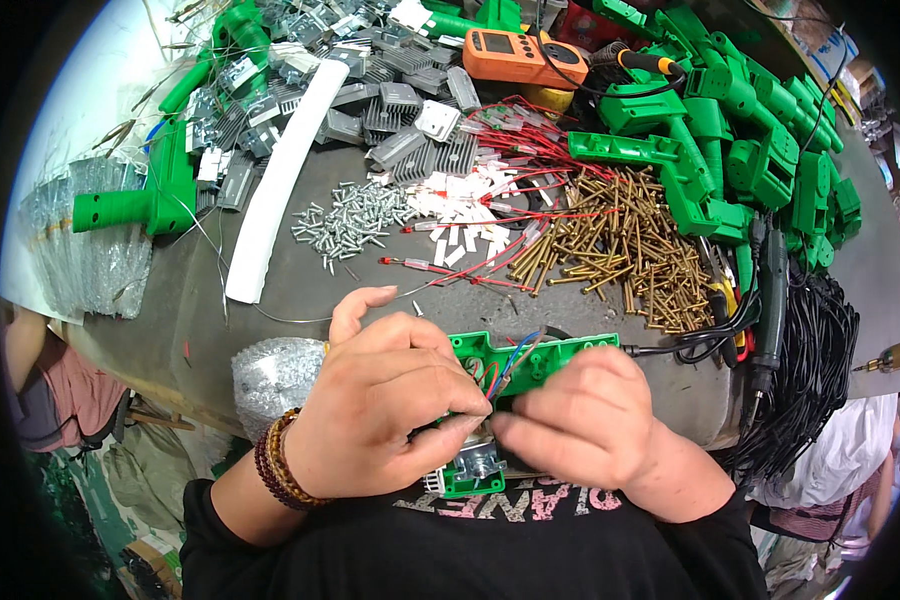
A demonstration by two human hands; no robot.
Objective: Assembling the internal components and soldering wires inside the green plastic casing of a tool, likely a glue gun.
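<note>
Brass screws [625,245] block beyond green housing [560,353]; bare tabletop [175,285] far left.

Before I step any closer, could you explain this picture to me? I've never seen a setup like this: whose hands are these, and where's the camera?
There's no machine at work here: these are a person's own bare hands. The camera is worn on the head and looks down; its very wide lens makes straight edges bend.

The left hand seems to pinch thin coloured wires between its fingers, over an open green casing. The right hand is curled close beside them; its blur hides whether it grips anything.

Farther across the grey table lie silver screws, long brass-coloured screws, grey metal blocks, an orange meter and more green casings. Black cables are bunched at the right.
</note>
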